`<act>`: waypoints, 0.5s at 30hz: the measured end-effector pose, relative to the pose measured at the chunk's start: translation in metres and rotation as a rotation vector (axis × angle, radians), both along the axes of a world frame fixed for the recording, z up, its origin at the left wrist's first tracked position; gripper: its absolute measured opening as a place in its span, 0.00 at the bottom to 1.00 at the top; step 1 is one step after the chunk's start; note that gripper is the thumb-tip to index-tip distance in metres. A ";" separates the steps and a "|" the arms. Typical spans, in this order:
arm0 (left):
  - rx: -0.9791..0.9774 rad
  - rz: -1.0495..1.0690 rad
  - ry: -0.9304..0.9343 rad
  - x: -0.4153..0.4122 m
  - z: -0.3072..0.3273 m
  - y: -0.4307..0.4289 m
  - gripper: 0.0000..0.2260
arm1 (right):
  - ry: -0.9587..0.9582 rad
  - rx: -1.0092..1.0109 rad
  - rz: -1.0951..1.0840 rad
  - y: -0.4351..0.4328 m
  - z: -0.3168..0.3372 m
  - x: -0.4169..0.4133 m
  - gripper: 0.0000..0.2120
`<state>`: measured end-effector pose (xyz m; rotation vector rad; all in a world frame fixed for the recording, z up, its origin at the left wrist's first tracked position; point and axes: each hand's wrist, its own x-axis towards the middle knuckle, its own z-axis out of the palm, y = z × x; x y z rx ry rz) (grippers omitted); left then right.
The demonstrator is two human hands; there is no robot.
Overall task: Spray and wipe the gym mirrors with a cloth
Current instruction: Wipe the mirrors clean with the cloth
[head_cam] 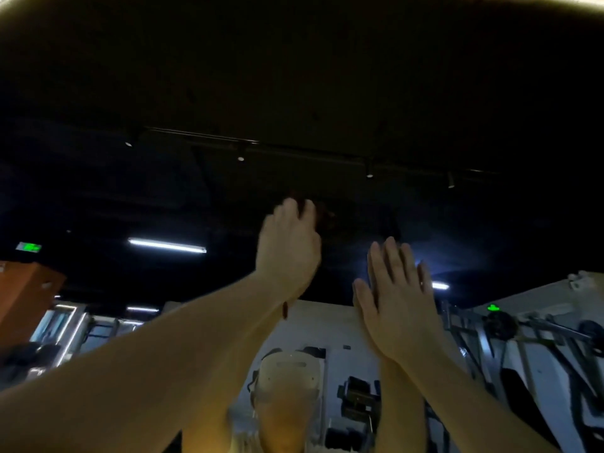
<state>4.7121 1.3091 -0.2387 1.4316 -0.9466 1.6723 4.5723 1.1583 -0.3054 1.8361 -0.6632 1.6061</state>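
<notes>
Against the mirror [327, 325], cloth [325, 219] is clutched by left hand [287, 246], right hand [392, 299] is spread flat beside that grip

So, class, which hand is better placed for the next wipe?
Left, probably: the left hand grips the dark cloth high up, while the right hand is flat, open and holds nothing.

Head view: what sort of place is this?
Probably a gym, seen reflected in a wall mirror: a weight plate on a metal rack, a dark weight machine, and the left hand holding a dark cloth to the glass.
</notes>
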 end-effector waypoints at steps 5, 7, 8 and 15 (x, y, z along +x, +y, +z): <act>0.507 0.021 -0.446 0.013 -0.049 0.006 0.26 | 0.030 0.001 0.002 -0.001 0.001 -0.002 0.33; 0.531 0.098 -0.498 0.037 -0.044 0.025 0.27 | 0.032 0.014 -0.012 0.000 0.001 -0.002 0.34; 0.481 0.141 -0.470 0.048 -0.037 0.035 0.27 | 0.037 0.021 -0.022 -0.001 0.002 -0.002 0.35; 0.104 0.315 -0.007 0.068 0.000 0.072 0.25 | 0.066 0.044 -0.026 0.003 0.004 -0.006 0.35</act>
